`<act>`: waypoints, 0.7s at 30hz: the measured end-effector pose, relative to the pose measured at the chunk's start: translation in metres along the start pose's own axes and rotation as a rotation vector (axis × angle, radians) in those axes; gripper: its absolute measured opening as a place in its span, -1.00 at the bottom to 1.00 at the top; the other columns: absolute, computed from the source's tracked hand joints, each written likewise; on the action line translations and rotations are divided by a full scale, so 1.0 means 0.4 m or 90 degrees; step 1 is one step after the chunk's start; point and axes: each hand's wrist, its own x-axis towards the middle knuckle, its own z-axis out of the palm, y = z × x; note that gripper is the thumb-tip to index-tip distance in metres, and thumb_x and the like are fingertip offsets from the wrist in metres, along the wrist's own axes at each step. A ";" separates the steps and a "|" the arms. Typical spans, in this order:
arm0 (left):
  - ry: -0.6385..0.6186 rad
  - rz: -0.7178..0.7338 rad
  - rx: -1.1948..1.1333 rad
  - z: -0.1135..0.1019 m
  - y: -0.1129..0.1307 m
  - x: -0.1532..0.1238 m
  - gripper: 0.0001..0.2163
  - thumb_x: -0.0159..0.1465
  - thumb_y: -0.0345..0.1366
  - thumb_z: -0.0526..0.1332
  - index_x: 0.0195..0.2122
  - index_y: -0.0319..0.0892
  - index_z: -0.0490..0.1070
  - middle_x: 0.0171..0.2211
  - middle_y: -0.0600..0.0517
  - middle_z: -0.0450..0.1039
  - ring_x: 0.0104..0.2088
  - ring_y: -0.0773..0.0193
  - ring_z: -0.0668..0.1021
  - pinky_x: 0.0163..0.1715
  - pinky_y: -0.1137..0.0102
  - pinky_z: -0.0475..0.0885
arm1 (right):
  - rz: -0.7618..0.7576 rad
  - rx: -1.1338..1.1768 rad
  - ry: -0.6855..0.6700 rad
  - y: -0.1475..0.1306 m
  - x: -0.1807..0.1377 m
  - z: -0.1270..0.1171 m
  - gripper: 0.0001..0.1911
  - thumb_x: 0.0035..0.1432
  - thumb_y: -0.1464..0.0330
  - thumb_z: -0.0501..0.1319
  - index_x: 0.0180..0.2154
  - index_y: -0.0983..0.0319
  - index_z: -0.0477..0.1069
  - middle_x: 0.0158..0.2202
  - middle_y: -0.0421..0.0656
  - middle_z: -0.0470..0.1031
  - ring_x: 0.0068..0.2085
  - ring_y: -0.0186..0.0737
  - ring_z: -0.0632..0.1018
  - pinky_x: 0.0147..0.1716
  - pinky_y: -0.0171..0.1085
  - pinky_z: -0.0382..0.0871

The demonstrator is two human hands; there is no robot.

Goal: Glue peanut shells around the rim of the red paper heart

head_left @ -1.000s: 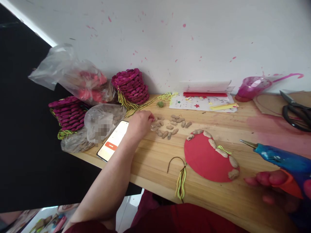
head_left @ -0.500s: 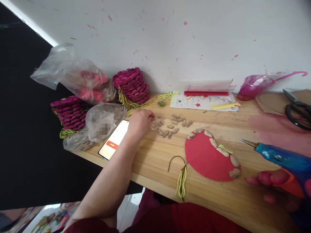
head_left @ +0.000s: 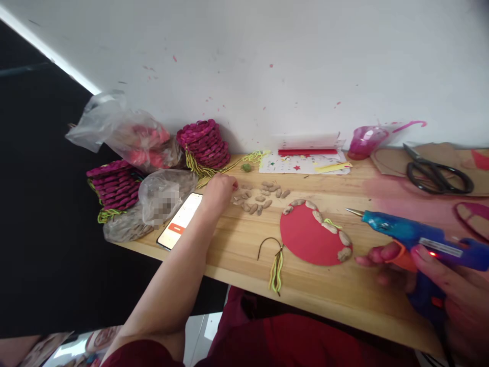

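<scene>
My right hand (head_left: pixel 454 290) is wrapped round a blue hot glue gun (head_left: pixel 397 229) with an orange trigger and a small red light lit. Its metal nozzle points left, above the table. Below and left of the nozzle lies a red paper shape (head_left: pixel 307 237), with several peanuts in a row along its upper and right edge. My left hand (head_left: pixel 219 193) rests beside a loose group of peanuts (head_left: pixel 263 199), its fingers curled together at the left edge of the group. Its fingertips are mostly hidden, so what they hold cannot be made out.
A lit phone (head_left: pixel 179 224) lies under my left forearm. Purple woven baskets (head_left: pixel 204 145) and plastic bags (head_left: pixel 137 137) stand at the left. Scissors (head_left: pixel 439 176) lie on cardboard at the right, near a pink cup (head_left: pixel 367 140). A yarn tassel (head_left: pixel 276 272) lies near the front edge.
The view has turned to the right, bringing more of the glue gun, my right hand and the scissors into sight. My left hand stays beside the loose peanuts.
</scene>
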 end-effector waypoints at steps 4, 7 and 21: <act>0.016 -0.025 -0.017 -0.020 0.016 -0.002 -0.80 0.17 -0.47 0.19 -0.38 -0.17 0.62 -0.33 -0.17 0.62 -0.17 0.01 0.60 -0.13 0.24 0.43 | 0.065 0.081 0.004 -0.033 -0.018 0.025 -0.71 -0.22 0.09 0.51 -0.45 0.09 0.60 -0.23 -0.03 0.64 -0.21 0.16 0.65 -0.37 -0.14 0.66; 0.023 -0.068 -0.151 -0.056 0.049 -0.038 -0.88 0.20 -0.36 0.26 -0.34 -0.17 0.61 -0.38 -0.09 0.61 -0.31 0.12 0.60 -0.25 0.29 0.44 | 0.042 0.086 -0.002 -0.037 -0.024 0.027 -0.69 -0.17 0.06 0.50 -0.44 0.11 0.59 -0.24 -0.02 0.63 -0.21 0.11 0.65 -0.40 -0.19 0.64; -0.386 -0.255 -1.217 -0.046 0.293 -0.310 -0.75 -0.01 -0.31 0.56 -0.41 -0.30 0.55 -0.46 0.01 0.51 -0.48 0.44 0.51 -0.46 0.58 0.44 | -0.052 0.054 -0.216 -0.091 -0.181 0.049 -0.66 0.27 0.04 0.24 -0.31 0.18 0.55 -0.27 -0.13 0.58 -0.50 -0.33 0.57 -0.65 -0.42 0.34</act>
